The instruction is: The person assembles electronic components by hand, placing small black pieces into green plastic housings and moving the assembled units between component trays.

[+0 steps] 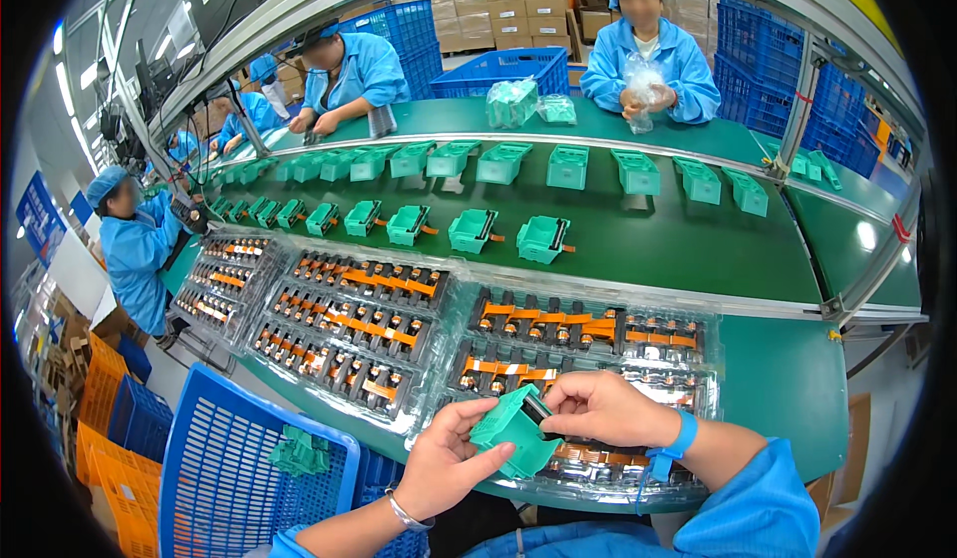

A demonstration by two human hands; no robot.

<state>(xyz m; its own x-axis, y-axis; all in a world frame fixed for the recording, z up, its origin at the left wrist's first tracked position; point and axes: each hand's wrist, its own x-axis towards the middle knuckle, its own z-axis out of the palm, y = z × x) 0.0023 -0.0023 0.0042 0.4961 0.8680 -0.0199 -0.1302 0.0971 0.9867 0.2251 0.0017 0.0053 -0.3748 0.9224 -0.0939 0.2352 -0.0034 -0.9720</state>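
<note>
Where the green box (503, 420) is: up in both hands, tilted, just above the near part of the clear tray (714, 344).
Left hand (451, 463): half open, fingers curled round the box's left side with the thumb on the near side, so it's doing the holding.
Right hand (608, 409): fingertips pinched nearly together at the black strip (535, 411) on the box; can't tell if they're gripping it or just pressing on it.
How the box handles: looks like light, stiff plastic, maybe a bit slick, not something that squashes easily.
Where to grab it: plain outer walls, I'd say. Go easy on the strip, seems like the fragile bit.
Tray stuff: black parts and orange ribbons (596, 329) packed in thin see-through plastic, probably bendy and easy to snag.
Belt (658, 249): beyond the tray, two rows of green boxes (543, 239) on it.
Blue basket (214, 438): left of the tray, green pieces (299, 450) inside.
In the way: those loaded slots under the hands, plus the blue wrist strap (686, 436) with its cord dangling over the tray.
Co-worker (688, 70): well beyond the tray, across the belt, holding a clear bag (643, 80).
</note>
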